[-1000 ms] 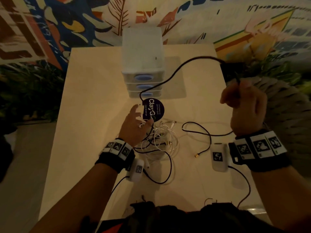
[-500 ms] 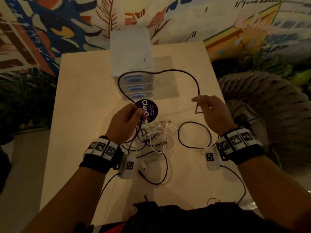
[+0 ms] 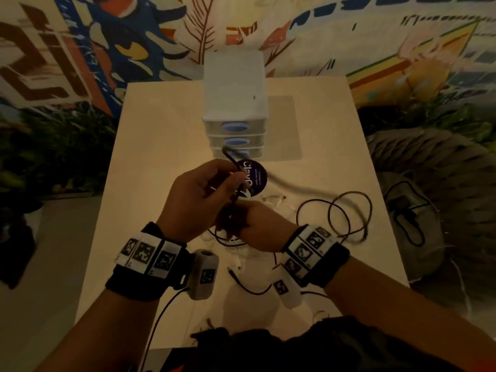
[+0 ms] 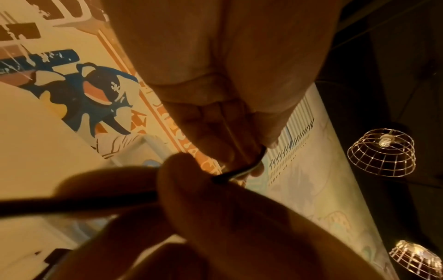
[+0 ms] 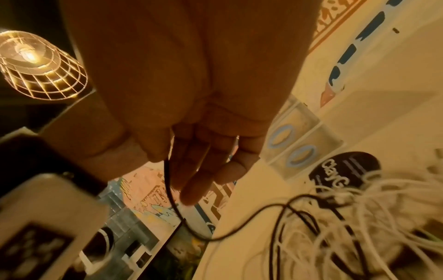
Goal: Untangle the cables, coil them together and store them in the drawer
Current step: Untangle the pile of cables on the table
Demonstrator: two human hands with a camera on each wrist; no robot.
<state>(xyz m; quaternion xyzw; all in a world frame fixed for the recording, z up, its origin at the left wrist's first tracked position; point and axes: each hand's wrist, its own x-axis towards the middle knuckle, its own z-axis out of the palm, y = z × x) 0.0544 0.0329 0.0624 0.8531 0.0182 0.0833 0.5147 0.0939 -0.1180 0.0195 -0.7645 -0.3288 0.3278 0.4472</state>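
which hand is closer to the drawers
Left. The left hand is raised just in front of the drawers, holding the black cable; the right hand sits lower, nearer the person.

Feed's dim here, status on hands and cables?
Both hands, left hand and right hand, pinch black cable. White cables still tangled. Drawers closed.

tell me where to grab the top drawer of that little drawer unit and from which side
Take the top drawer by its blue oval handle, centred on the front face, coming from the near side, where the hands are. All three fronts face the person, so it likely pulls straight toward them. The black cable and purple round tag lie just in front.
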